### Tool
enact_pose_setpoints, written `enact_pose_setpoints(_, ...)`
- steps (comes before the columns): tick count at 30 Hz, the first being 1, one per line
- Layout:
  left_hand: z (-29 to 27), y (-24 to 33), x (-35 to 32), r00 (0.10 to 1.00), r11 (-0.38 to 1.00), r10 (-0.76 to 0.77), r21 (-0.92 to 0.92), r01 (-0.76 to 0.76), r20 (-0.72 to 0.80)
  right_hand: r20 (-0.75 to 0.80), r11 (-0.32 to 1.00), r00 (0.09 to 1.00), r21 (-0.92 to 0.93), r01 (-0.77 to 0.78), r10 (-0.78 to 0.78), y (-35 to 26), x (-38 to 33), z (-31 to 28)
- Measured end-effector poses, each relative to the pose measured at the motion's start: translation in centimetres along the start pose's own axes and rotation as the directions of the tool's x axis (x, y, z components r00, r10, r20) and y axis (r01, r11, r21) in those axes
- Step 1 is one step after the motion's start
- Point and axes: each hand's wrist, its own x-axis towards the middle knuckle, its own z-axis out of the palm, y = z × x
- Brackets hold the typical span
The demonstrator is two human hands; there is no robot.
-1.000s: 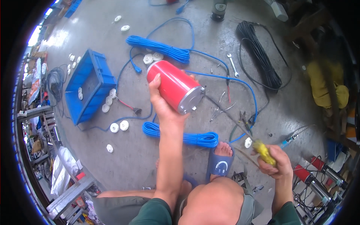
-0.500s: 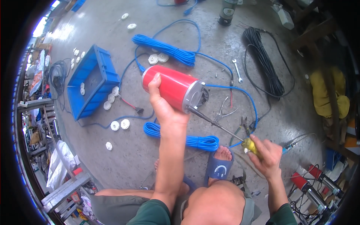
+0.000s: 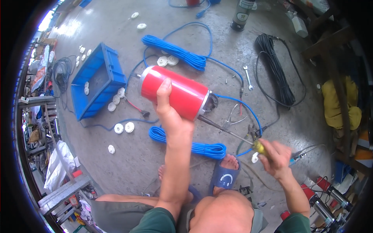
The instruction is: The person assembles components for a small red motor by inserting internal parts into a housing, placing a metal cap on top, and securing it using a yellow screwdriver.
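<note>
My left hand (image 3: 173, 112) is wrapped round a red cylindrical motor (image 3: 176, 90), its thumb along the top. A thin metal shaft pokes out of the motor's left end, and a dark part shows at its right end. My right hand (image 3: 275, 157) grips the yellow handle of a screwdriver (image 3: 235, 134). The screwdriver's long blade slants up to the lower edge of the motor's right end cap; the exact contact of the tip is hidden. Below the motor lies a coiled blue cable (image 3: 208, 150), partly behind my left forearm.
A blue crate (image 3: 99, 83) stands at left with white round parts (image 3: 129, 127) around it. Blue cable (image 3: 175, 51), black cable (image 3: 276, 70), a wrench (image 3: 247, 77) and pliers (image 3: 254, 132) lie on the floor. More red-and-silver motors (image 3: 318, 200) sit at lower right.
The motor has turned and shifted slightly left and down; its left shaft now shows and its right end face is less visible. The screwdriver stays at that end.
</note>
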Motion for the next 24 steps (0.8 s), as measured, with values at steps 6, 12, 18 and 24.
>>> enact_pose_setpoints(6, -1.9, 1.1, 0.6, 0.888, 0.98, -0.163, -0.034, 0.197, 0.429, 0.62, 0.3, 0.677, 0.609, -0.734, 0.397, -5.1, -1.3, -0.3)
enact_pose_setpoints(12, -0.1, 0.1, -0.7, 0.991, 0.997, -0.079, 0.012, 0.079, 0.11, 0.05, 0.957, 0.956, -0.014, -0.29, 0.29, -3.7, -0.9, -0.3)
enact_pose_setpoints(18, -1.5, -1.5, 1.2, 0.843, 0.991, -0.093, -0.036, 0.132, 0.53, 0.843, -0.153, 0.487, 0.525, -0.837, 0.229, -3.0, -4.3, 4.7)
enact_pose_setpoints(24, 1.1, -0.2, 1.2, 0.84, 0.991, -0.133, 0.063, 0.118, 0.525, 0.784, -0.248, 0.575, 0.62, -0.745, 0.234, -2.7, -3.8, 3.9)
